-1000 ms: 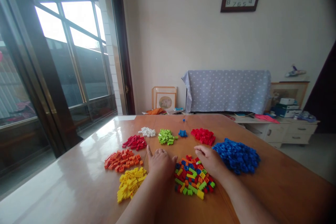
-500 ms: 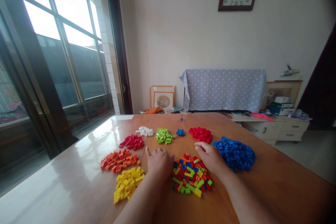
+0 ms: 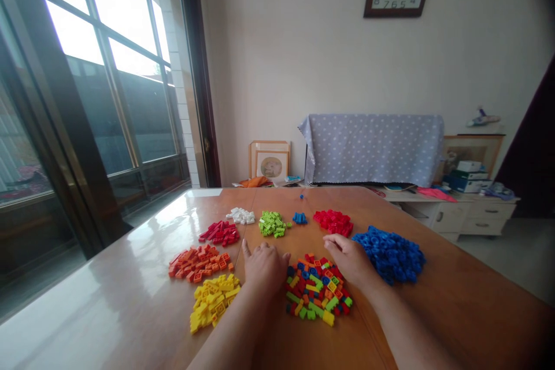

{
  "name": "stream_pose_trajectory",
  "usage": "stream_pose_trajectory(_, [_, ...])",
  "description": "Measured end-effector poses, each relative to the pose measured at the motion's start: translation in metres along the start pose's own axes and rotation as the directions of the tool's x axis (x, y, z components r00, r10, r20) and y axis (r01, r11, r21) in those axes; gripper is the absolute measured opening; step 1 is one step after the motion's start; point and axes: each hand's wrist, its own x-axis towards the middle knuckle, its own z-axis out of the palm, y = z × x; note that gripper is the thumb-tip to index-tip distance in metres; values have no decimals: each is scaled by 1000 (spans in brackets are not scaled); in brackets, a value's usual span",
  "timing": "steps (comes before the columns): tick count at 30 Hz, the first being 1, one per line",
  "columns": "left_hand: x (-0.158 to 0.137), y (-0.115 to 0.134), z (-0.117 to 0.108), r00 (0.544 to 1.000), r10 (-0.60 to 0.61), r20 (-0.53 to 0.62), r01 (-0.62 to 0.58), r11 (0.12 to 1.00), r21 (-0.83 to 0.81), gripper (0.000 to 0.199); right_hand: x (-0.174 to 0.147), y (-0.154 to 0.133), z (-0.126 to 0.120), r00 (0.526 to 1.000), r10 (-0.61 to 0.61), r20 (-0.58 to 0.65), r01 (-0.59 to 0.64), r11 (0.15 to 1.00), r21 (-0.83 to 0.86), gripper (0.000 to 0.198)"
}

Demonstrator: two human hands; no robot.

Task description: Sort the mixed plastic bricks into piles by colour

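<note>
The table (image 3: 113,306) looks to be of wood, smooth and glossy. The mixed bricks (image 3: 318,288) and the blue pieces (image 3: 392,255) seem to be plastic with a slight shine. The dotted cover (image 3: 373,150) is matt cloth, the wall (image 3: 281,58) smooth and matt

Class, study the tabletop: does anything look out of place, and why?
Yes. One small blue piece lies alone near the far edge of the table, beyond the piles. The multicoloured pile also stands out, because the others each look single-coloured.
</note>
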Motion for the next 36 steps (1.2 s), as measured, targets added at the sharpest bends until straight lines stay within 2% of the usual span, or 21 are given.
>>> stream_pose_trajectory(13, [3,-4,5,1000,-6,5,6,1000,-19,48,2,4,0,1000,7,-8,-8,1000,-9,38])
stream_pose_trajectory(18, [2,-3,1,999,-10,38,11,1000,-20,48,2,4,0,1000,7,-8,-7,1000,-4,37])
stream_pose_trajectory(24, [-1,0,-10,1000,-9,26,9,1000,-11,45,3,6,-5,1000,22,13,-22,1000,-22,39])
stream_pose_trajectory(31, [-6,10,-18,985,151,88,-138,981,-138,31,-2,-4,-16,990,29,136,-24,999,-37,27])
stream_pose_trajectory(36, [-13,20,-15,947,294,128,-267,944,-192,21,-8,-10,-17,954,61,292,-63,998,-5,18])
